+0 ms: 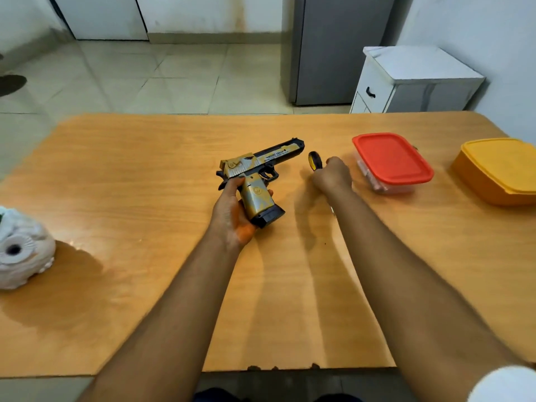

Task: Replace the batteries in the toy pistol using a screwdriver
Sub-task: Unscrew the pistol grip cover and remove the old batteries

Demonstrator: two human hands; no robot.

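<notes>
One gold-and-black toy pistol (255, 175), scuffed.

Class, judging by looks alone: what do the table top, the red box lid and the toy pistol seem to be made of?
Table top: wood or wood-look laminate; orange-brown grain with a soft sheen, chipped near edge.
Red lid: plastic; even colour, moulded rim, smooth semi-gloss, on a clear box.
Toy pistol: probably plastic; black body with gold-tan painted pattern, matte. The left hand grips its handle.
</notes>
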